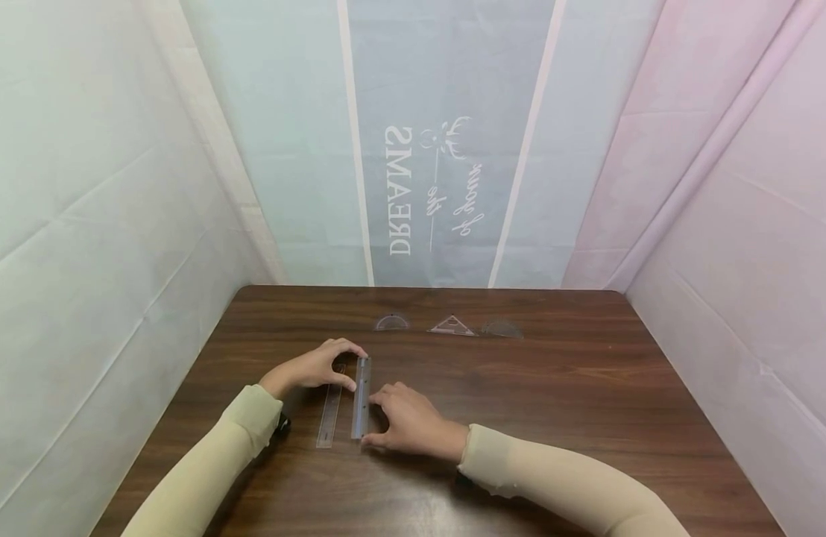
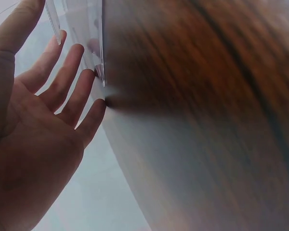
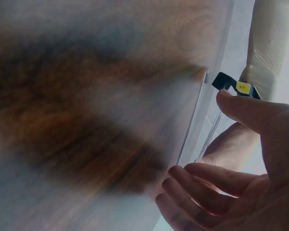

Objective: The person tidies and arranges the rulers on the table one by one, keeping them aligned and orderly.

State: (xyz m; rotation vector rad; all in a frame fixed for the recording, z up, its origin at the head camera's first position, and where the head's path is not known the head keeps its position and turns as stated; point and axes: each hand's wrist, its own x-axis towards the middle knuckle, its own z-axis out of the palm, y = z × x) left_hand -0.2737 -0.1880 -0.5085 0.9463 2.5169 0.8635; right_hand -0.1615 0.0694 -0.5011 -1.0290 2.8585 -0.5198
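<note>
Blue-tinted ruler (image 1: 361,403), clear plastic: lies just right of the plain ruler (image 1: 329,419), which serves as landmark on the tabletop (image 1: 554,418). The two are apart and nearly parallel, long axes running away from the person. Whether the blue-tinted one touches the wood cannot be told.

Hands: both on it, one toward each end. Left hand (image 1: 314,365) reaches over the plain ruler's far end; thumb and index finger pinch the blue-tinted ruler about its far part, remaining fingers loosely spread (left wrist view). Right hand (image 1: 413,420), to the right of the plain ruler, grips the near part between thumb and bent fingers.

Key relation: long axis spans between the hands, left farther out, right nearer the body.

Also noted: beyond the plain ruler and to its right, a protractor (image 1: 391,324), a set square (image 1: 446,330) and a fainter protractor (image 1: 502,329), in a row.
</note>
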